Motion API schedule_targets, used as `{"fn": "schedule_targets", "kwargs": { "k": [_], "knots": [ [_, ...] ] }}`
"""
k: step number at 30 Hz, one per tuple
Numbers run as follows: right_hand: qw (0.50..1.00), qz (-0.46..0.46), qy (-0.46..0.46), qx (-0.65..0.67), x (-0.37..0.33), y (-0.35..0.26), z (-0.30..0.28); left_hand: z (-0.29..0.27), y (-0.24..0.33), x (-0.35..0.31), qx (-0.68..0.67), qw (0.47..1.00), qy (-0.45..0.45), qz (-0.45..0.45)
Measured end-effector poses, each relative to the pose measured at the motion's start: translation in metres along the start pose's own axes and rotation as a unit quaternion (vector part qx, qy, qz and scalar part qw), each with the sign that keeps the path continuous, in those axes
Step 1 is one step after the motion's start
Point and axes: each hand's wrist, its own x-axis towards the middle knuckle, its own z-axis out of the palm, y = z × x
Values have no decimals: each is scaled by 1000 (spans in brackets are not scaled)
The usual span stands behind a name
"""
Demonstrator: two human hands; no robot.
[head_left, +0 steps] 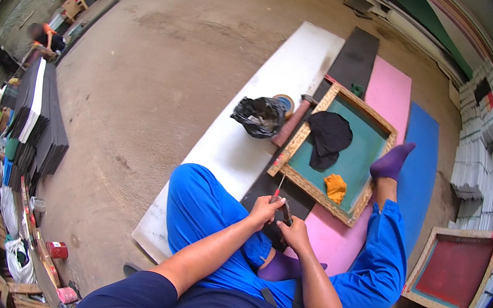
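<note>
My left hand (264, 210) is closed round a screwdriver (277, 193) with a red handle, its thin shaft pointing up toward the near left corner of a wooden frame. My right hand (296, 233) grips a dark-handled tool (286, 213) close beside it; its kind is not clear. The wooden frame (315, 194), stretched with teal mesh, lies flat just beyond both hands. On its mesh rest a crumpled black cloth (330, 136) and an orange-yellow cloth (334, 188). Along the frame's left side lies a brownish roll (295, 122).
A black plastic bag (258, 117) and a tape roll (285, 103) sit on a white board (222, 151). Black, pink (389, 91) and blue (418, 169) boards lie alongside. Red-meshed frames (453, 272) lean at right, near stacked sheets (486, 153). A person (48, 38) works far left.
</note>
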Motion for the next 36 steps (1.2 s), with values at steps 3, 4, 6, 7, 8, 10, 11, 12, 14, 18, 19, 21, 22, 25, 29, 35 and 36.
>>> {"fn": "schedule_targets", "kwargs": {
  "k": [3, 4, 6, 7, 8, 10, 11, 12, 14, 18, 19, 21, 22, 25, 29, 35, 36],
  "knots": [
    [998, 6, -50, 44, 13, 16, 6, -9, 7, -4, -34, 999, 5, -22],
    [996, 11, -73, 54, 14, 12, 4, -13, 3, -3, -60, 998, 2, -18],
    [991, 24, -114, 60, 16, 10, 1, -15, 0, -4, -96, 995, 5, -33],
    [988, 32, -129, 82, 16, 11, 0, -15, -1, -4, -113, 993, 5, -41],
    [983, 41, -143, 105, 16, 12, -1, -18, -6, -1, -118, 992, 13, -45],
    [976, 61, -170, 119, 17, 13, -2, -17, -11, 1, -99, 994, 46, -19],
    [977, 58, -171, 110, 18, 17, 0, -18, -13, 2, -89, 994, 62, -6],
    [979, 56, -170, 102, 19, 22, 0, -16, -11, 1, -52, 995, 82, 4],
    [983, 59, -161, 68, 23, 30, -2, -15, -4, 1, 24, 992, 121, 24],
    [983, 74, -146, 84, 14, 37, -12, -20, -18, 13, 177, 958, 194, 112],
    [980, 82, -140, 118, 6, 33, -18, -23, -26, 19, 191, 955, 191, 120],
    [983, 108, -115, 90, -7, 28, -36, -6, -14, 2, 193, 951, 161, 183],
    [984, 95, -103, 113, -5, 40, -37, -6, -17, 4, 172, 959, 138, 177],
    [980, 84, -87, 160, -4, 65, -59, 6, -25, 4, 211, 957, 117, 163],
    [972, 131, 22, 192, -17, 72, -80, 38, -17, -8, 266, 937, 74, 213],
    [935, 148, 160, 281, -12, 91, -92, 97, -11, 4, 366, 895, 75, 243],
    [931, 154, 159, 291, -11, 92, -95, 110, -5, 4, 413, 877, 77, 234]
  ]
}}
